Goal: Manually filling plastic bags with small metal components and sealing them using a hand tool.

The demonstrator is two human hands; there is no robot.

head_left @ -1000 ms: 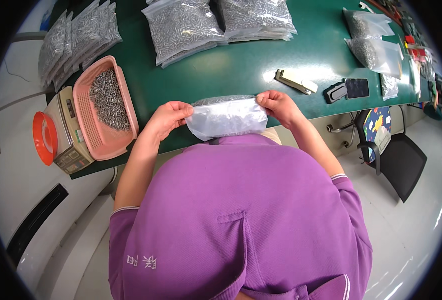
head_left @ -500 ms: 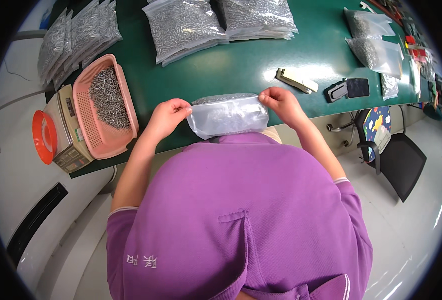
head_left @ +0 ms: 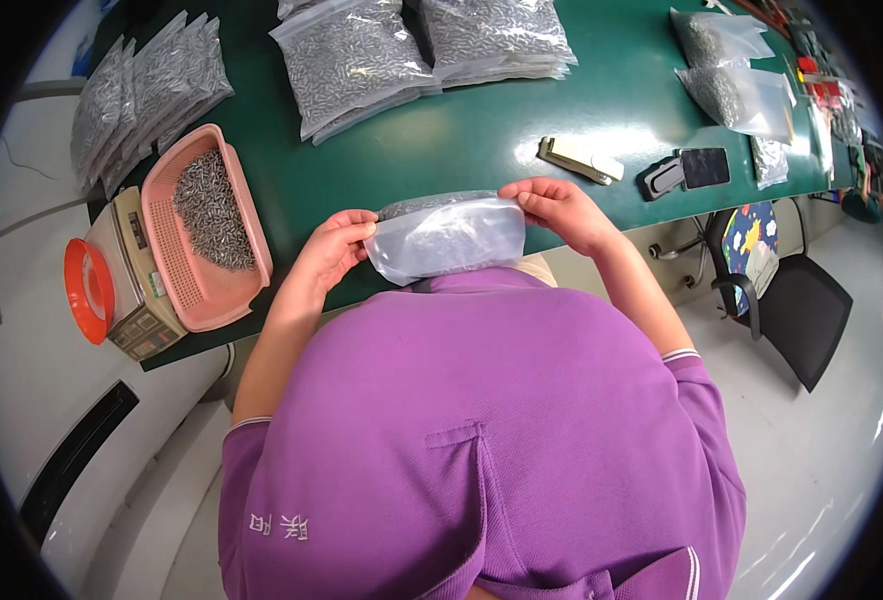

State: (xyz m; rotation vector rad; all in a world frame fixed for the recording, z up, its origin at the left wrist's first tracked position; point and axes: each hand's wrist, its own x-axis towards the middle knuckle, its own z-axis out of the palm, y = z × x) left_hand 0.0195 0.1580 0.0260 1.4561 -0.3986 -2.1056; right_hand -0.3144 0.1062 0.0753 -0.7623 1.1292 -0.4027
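Note:
A clear plastic bag (head_left: 449,240) with small metal parts in its far side rests at the near edge of the green table, close against my body. My left hand (head_left: 337,248) pinches its left upper corner between thumb and fingers. At the opposite corner, my right hand (head_left: 559,210) grips the bag's edge, thumb below and fingers on top. Between the two hands the edge is drawn out straight. The bag's lower part lies near my purple shirt, and its underside is hidden.
Left stands a pink basket (head_left: 167,235) of metal pins (head_left: 212,210) beside a scale (head_left: 140,265) with an orange-red pan (head_left: 89,290). Filled bags (head_left: 357,65) are stacked at the back. A stapler (head_left: 582,160) and a phone (head_left: 705,168) lie right. A chair (head_left: 797,310) stands beyond.
My right hand has shifted slightly left and its fingers have come further over the bag's corner. The left hand keeps its pinch. The whole view has moved a little.

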